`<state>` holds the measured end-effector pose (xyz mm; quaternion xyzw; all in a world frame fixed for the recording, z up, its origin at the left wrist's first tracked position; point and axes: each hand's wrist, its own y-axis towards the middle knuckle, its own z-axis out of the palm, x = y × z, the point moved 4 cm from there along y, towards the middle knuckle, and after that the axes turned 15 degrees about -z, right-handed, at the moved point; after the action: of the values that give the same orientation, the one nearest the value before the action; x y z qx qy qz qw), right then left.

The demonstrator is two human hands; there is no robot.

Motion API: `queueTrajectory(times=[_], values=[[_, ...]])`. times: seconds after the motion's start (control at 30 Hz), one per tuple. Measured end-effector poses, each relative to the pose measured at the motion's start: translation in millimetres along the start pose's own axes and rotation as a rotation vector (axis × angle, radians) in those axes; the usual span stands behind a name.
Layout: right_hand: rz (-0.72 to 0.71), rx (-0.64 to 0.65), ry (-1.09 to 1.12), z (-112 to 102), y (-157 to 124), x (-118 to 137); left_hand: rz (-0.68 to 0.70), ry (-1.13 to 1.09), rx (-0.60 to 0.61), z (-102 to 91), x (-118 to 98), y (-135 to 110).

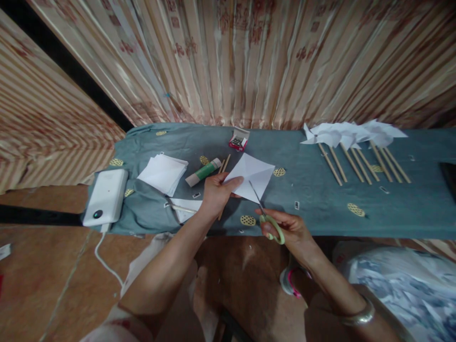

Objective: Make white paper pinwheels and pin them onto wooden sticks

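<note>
In my left hand [218, 191] is a creased square sheet of white paper [254, 172], pinched near its left corner with the thumb on top. My right hand [290, 230] grips scissors [276, 233] with pale green handles. Their blades lie at the sheet's lower corner and point toward its middle. Wooden sticks [225, 164] lie partly hidden behind my left hand. Left of that hand rests a green and white tube [204, 172]. A small red box [238, 139] of metal pins stands open beyond the sheet.
A stack of white paper squares [162, 172] lies on the left, near a white power bank [106, 197] with a cable. More paper [187, 206] sits under a pen-like item. Several paper pinwheels on sticks [351, 135] line the right of the cloth-covered table [320, 213].
</note>
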<state>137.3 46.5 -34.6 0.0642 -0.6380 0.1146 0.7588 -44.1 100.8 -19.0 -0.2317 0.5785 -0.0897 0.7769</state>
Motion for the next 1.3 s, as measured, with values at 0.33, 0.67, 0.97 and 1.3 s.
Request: queueTrajectory(times=[0.33,0.67,0.97,1.3], values=[[0.073,0.034,0.017,1,-2,1,0.023,-0.02,-0.005,-1.7,3,4],[0.202,0.139,0.04,2,-9,7,0.039,-0.144,-0.003,-15.3,-16,9],[-0.019,-0.266,0.054,-39,10,19,-0.019,-0.089,0.062,-11.8,-12,5],[-0.296,-0.249,-0.366,-65,27,49,-0.121,0.39,0.15,7.8,10,0]])
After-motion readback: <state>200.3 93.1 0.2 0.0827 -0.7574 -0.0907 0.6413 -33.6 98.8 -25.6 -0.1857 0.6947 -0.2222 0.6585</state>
